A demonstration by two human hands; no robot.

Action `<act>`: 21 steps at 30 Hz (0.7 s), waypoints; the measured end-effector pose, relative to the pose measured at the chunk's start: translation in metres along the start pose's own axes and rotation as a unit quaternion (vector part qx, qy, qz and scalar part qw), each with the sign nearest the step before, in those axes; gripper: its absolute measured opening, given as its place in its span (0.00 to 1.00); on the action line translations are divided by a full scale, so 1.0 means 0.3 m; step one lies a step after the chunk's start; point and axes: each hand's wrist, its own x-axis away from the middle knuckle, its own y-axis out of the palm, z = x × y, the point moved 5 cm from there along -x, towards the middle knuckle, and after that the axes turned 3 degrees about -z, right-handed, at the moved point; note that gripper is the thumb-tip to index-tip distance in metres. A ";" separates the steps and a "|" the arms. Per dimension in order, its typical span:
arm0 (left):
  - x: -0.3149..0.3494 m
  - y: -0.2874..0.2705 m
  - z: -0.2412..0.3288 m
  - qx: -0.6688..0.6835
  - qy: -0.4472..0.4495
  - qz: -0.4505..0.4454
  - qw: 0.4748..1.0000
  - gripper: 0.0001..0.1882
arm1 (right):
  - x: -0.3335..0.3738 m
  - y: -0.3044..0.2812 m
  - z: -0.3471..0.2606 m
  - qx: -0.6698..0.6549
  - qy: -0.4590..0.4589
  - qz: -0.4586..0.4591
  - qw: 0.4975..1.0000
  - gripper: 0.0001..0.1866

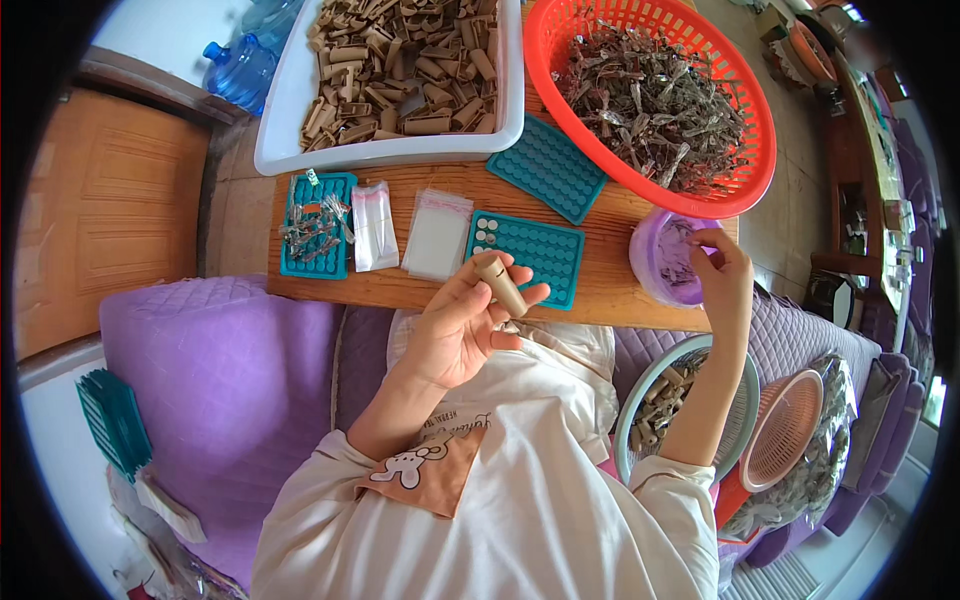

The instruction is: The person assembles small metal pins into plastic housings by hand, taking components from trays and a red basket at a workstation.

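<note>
A tan plastic cylinder (503, 290) is gripped between the thumb and fingers of my left hand (455, 325), tilted above the table's near edge. My right hand (726, 275) is at the rim of a purple tub (645, 262) containing small thin pieces. Its thumb and index finger are pinched together; whatever lies between them is too small to make out. Just beyond my left hand lies a teal tray (545, 255) with rows of round hollows and several white discs at its left end. Clear plastic bags (437, 235) are stacked left of that tray.
The wooden table (600, 300) also carries a white bin (390, 150) of tan plastic parts, a red basket (755, 185) of dark metallic strips and another teal tray (545, 165). A bluish basin (745, 400) with tan cylinders stands by my right forearm, near a pink basket (785, 430).
</note>
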 end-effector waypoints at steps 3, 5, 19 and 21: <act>0.000 0.005 -0.019 0.126 -0.043 -0.026 0.991 0.16 | 0.010 -0.006 0.042 -0.156 -0.006 0.009 0.988 0.06; -0.001 0.007 -0.032 0.210 -0.077 -0.030 0.974 0.16 | 0.023 -0.008 0.029 -0.194 0.001 0.007 0.981 0.06; 0.008 0.042 -0.074 0.159 -0.145 0.024 0.976 0.19 | 0.152 0.211 -0.375 -0.202 -0.264 -0.095 0.938 0.10; 0.014 0.052 -0.076 0.135 -0.155 0.004 0.979 0.21 | 0.147 0.212 -0.399 -0.215 -0.300 -0.102 0.924 0.11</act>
